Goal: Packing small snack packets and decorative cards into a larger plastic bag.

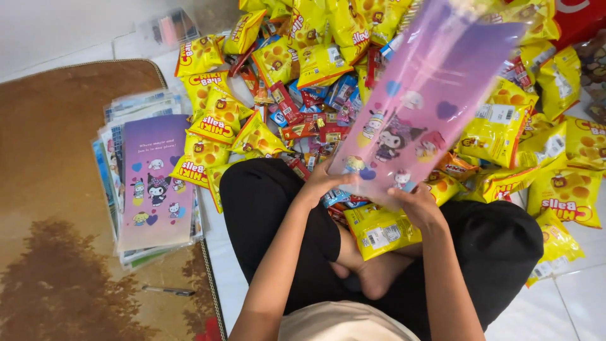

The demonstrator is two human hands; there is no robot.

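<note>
I see both hands holding one long pink and purple bag (424,95) with little cartoon animals and hearts on it. The left hand (324,182) pinches the bottom edge on one side, and the right hand (413,203) pinches it on the other side. The fingers of both hands are closed on the bag. The bag sticks up and away from the body and looks blurry, so I think it is being shaken or swung. I guess it is held by the bottom so it hangs loose above the heap.

The person sits cross-legged on the white floor (568,303), so everything is close to reach. A yellow snack packet (379,232) lies on the lap, just under the hands. A big pile of yellow snack packets (315,57) and small red and blue sweets (309,120) is spread in front of the knees.

On the left, a neat stack of flat bags (154,183) with the same cartoon picture rests on a brown rug (57,221). I think it sits apart so it stays tidy. A pen (169,291) lies on the rug near the stack
</note>
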